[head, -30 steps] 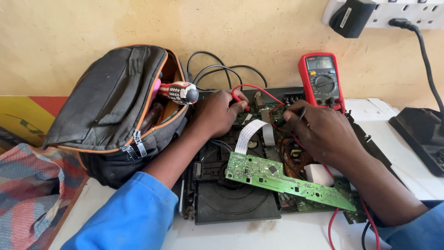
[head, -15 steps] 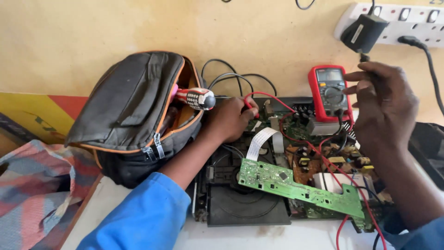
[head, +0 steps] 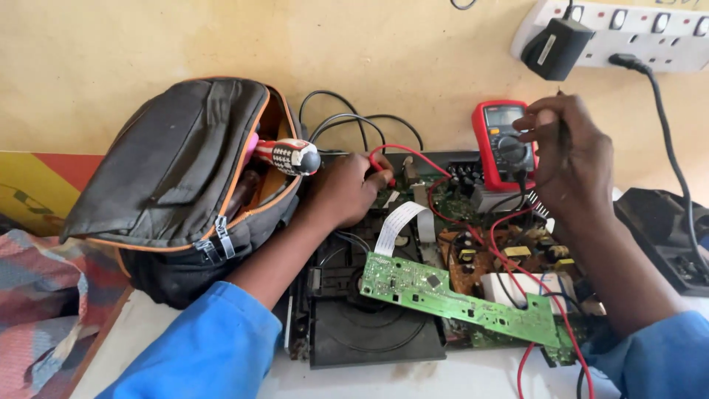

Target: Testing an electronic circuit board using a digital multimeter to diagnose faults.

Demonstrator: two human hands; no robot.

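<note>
The left hand (head: 343,188) pinches a red probe (head: 380,164) against the circuit board (head: 450,214) of an opened player. The right hand (head: 569,159), fingers curled, grips the dial of a red multimeter (head: 498,122) propped behind the board, beside a grey bag (head: 170,177)

1. I counted two hands: my left hand (head: 343,188) pinched one red probe (head: 382,166), and my right hand (head: 569,151) sat on the dial of one red multimeter (head: 504,144).
2. One opened player chassis (head: 369,340) lay under both grips.
3. One long green circuit board (head: 458,298) lay just below the left grip.
4. One white ribbon cable (head: 396,225) curved between the grips.
5. One black bag (head: 173,181) stood left of the left grip, with one striped-handled tool (head: 292,157) poking out.
6. One power strip (head: 628,33) hung above the right grip, carrying one black adapter (head: 555,48).
</note>
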